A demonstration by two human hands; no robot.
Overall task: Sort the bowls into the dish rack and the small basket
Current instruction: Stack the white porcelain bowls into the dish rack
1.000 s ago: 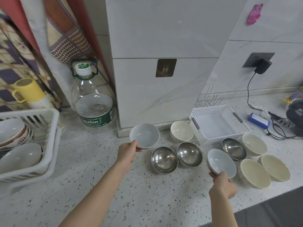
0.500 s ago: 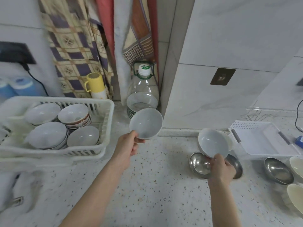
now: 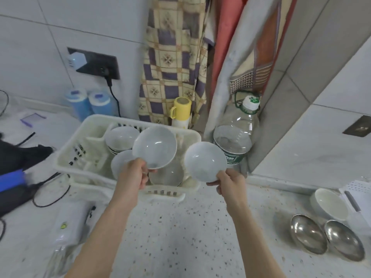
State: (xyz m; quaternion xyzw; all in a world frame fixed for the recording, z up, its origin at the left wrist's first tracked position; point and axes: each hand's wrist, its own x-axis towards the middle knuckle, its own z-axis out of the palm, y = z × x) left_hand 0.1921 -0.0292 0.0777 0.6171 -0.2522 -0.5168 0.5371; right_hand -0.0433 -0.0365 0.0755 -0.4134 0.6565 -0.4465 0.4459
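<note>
The left hand [image 3: 133, 174] holds a pale bowl [image 3: 154, 147] by its near rim, thumb and fingers pinched on the edge at the bowl's 7 o'clock, the bowl tilted so its hollow faces the camera, raised over the white dish rack [image 3: 84, 137]. The right hand [image 3: 228, 182] likewise pinches a second pale bowl [image 3: 205, 161] at its lower rim, tilted the same way, held just past the rack's right-hand edge, at 3 o'clock from the first bowl; the two bowls are close but apart. So both grips are grasping, each on one bowl. Inside the rack sit more white bowls: a stack of bowls [image 3: 121, 138] at the far side, another rack bowl [image 3: 121, 164] partly hidden behind the left hand, and a third rack bowl [image 3: 169, 174] under the held one. On the speckled worktop [image 3: 180, 227], at 4 o'clock from the hands, lie two steel bowls [image 3: 309, 236] side by side, with a cream bowl [image 3: 329, 204] just beyond them. A clear plastic bottle [image 3: 239, 133] stands at 1 o'clock from the rack, and a yellow cup [image 3: 180, 108] at the rack's 12 o'clock against a patterned curtain [image 3: 172, 57].
</note>
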